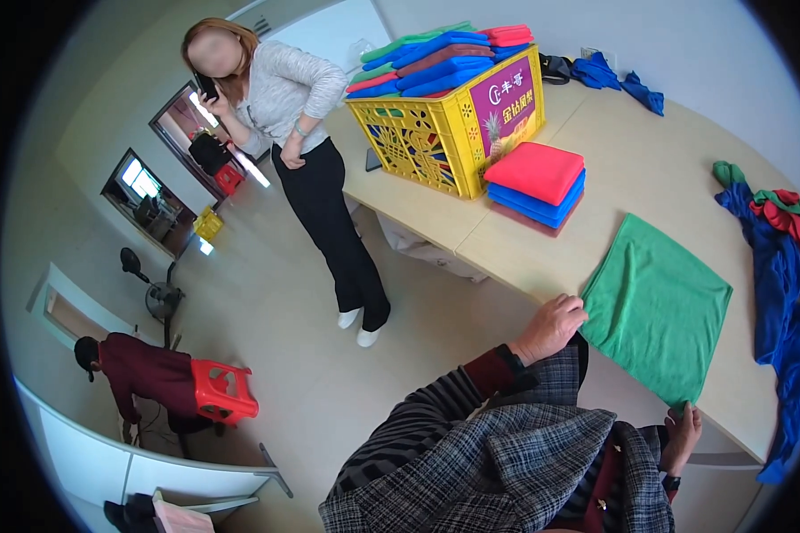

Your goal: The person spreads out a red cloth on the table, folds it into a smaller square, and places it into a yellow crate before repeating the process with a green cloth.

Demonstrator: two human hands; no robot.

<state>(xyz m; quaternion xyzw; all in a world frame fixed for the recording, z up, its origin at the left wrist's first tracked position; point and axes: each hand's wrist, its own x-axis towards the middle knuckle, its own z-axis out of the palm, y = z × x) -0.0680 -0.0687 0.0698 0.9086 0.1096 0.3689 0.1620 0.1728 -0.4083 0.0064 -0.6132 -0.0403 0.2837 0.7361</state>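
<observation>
A green cloth (658, 306) lies spread in a roughly square shape on the pale wooden table (516, 253), at its near edge. My left hand (551, 329) pinches the cloth's left corner between thumb and fingers. At the near right corner, my right hand (682, 437) has its fingers closed on the cloth. Soft creases run across its left part. Just beyond it sits a short stack of folded cloths (538, 178), red on top with blue and brownish ones beneath.
A yellow plastic crate (444, 133) heaped with folded cloths stands farther back. Crumpled blue, red and green cloths (778, 275) lie along the right edge. A person (298, 98) with a phone stands left of the table; another person (147, 377) bends by a red stool (225, 391).
</observation>
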